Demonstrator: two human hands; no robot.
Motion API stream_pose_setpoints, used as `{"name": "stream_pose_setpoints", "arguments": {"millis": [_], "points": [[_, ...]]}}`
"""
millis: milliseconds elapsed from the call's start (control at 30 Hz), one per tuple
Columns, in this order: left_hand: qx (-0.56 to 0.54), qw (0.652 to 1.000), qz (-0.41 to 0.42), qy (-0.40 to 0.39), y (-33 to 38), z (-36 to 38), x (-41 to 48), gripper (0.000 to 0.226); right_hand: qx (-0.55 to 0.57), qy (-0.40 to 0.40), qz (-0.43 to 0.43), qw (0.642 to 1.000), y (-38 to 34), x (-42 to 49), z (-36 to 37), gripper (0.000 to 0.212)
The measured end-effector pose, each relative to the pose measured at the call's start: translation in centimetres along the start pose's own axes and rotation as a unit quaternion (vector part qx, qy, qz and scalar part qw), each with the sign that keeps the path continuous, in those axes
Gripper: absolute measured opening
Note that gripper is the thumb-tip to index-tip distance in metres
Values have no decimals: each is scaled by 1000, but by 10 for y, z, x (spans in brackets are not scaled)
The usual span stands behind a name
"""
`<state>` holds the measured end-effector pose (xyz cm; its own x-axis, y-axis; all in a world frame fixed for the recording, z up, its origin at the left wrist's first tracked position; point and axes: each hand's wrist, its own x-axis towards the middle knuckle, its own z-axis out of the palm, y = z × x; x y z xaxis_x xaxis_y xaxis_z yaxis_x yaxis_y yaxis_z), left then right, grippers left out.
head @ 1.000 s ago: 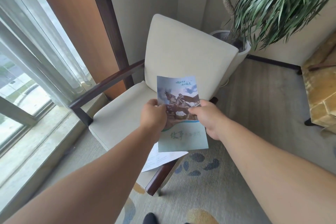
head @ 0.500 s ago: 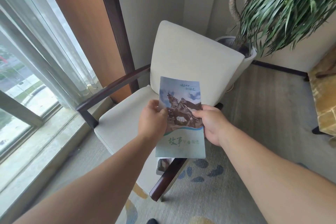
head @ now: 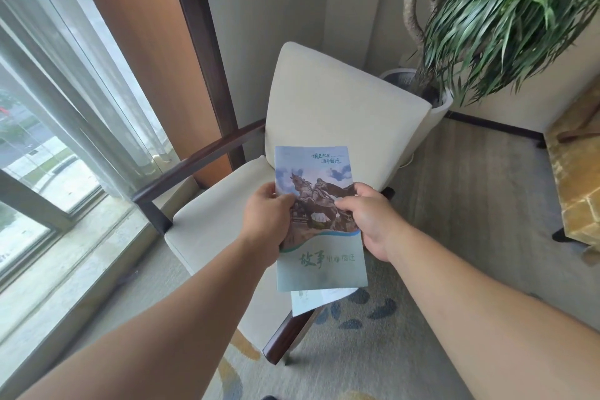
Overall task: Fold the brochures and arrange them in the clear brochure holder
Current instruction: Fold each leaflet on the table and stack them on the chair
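Observation:
I hold a folded brochure (head: 319,256) upright in front of me, over a cream armchair. Its cover shows a horse-and-rider statue above a pale green band with writing. My left hand (head: 268,221) pinches its left edge, thumb on the cover. My right hand (head: 370,217) pinches its right edge the same way. A white sheet (head: 311,300) pokes out below the brochure; whether it lies on the chair seat or belongs to the brochure I cannot tell. No clear brochure holder is in view.
The cream armchair (head: 341,101) with dark wooden arms (head: 198,157) stands in the corner. A window with sheer curtain (head: 65,107) runs along the left. A potted plant (head: 506,16) stands behind the chair. A yellowish table (head: 578,178) sits at the right edge.
The brochure and both hands sit slightly lower and nearer in the view, and the camera has tilted up a little. Both pinches are unchanged.

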<state>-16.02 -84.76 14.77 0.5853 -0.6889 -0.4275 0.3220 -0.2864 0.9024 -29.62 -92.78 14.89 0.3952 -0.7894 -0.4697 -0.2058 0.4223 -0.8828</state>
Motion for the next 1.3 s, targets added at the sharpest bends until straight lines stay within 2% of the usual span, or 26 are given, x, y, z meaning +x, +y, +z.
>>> {"name": "stream_pose_setpoints", "arguments": {"millis": [67,133,367,533,667,767,833,933,1000,1100,1233,1300], "points": [[-24,999,19,-30,3,0,-1,20,9,9,13,1000,-1,0,1,33],[-46,997,32,-59,5,0,-3,19,42,2,40,998,-3,1,-1,39],[27,997,69,-24,6,2,-10,24,33,-36,34,998,-7,-1,-5,24],[-20,994,62,-90,15,1,-22,22,48,-79,47,995,-8,-4,-7,33],[-41,990,52,-124,22,-2,-29,40,61,-88,38,994,-9,-5,-9,32],[-27,996,59,-68,23,1,-30,22,54,-72,27,996,-11,-5,-10,23],[26,996,83,-9,22,3,-30,19,41,-51,6,998,-14,-4,-10,13],[101,985,126,56,18,3,-28,17,46,-53,-13,997,-20,-4,-8,18],[75,990,106,60,16,-1,-27,16,50,-72,-24,996,-25,-5,-4,19],[-9,999,31,20,15,-9,-30,16,50,-92,-34,994,-29,-5,4,21],[-10,996,45,75,20,-24,-37,13,-5,-60,-53,997,-27,-5,24,18],[-27,994,46,91,22,-36,-42,16,-36,-50,-58,996,-27,-7,39,31]]}}
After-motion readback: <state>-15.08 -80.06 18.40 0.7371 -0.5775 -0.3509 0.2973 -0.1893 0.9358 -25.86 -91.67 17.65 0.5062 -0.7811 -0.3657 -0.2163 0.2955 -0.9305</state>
